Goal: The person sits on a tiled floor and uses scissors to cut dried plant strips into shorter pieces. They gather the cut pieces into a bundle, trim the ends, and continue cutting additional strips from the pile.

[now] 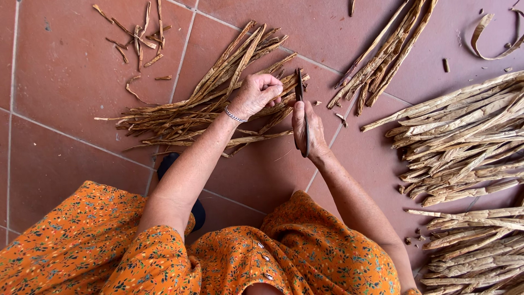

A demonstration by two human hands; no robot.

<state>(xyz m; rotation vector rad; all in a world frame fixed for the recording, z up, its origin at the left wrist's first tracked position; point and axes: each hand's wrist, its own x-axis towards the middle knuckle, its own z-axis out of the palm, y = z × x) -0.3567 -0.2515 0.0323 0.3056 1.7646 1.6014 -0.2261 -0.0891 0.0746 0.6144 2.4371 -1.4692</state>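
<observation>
- Your right hand [307, 127] is closed around a thin dark knife [302, 104]. The knife is long and narrow, it runs up out of your fist, and its tip pokes up by the dry strips.
- Your left hand [256, 94] is curled shut, and its fingers pinch the end of a dry strip [287, 83] right beside the knife. The two hands sit close together over the floor.
- That strip is tan, flat and stiff, like dried bark.
- Under your left hand lies a loose pile of strips [202, 104]. They are long, thin and rough, and they fan out to the left and up.
- You wear a thin silver bracelet [234, 116] on your left wrist.
- A second small bundle [385, 54] lies above your right hand, slanting up to the top edge.
- A big heap of wider, paler strips [464, 136] fills the right side, with more of them [475, 246] lower down.
- A few short scraps [139, 35] lie apart at the top left, and one curly peel [491, 38] at the top right.
- The floor [65, 82] is made of smooth reddish-brown tiles with pale lines between them.
- Your orange flowered dress [229, 257] covers the bottom of the view.
</observation>
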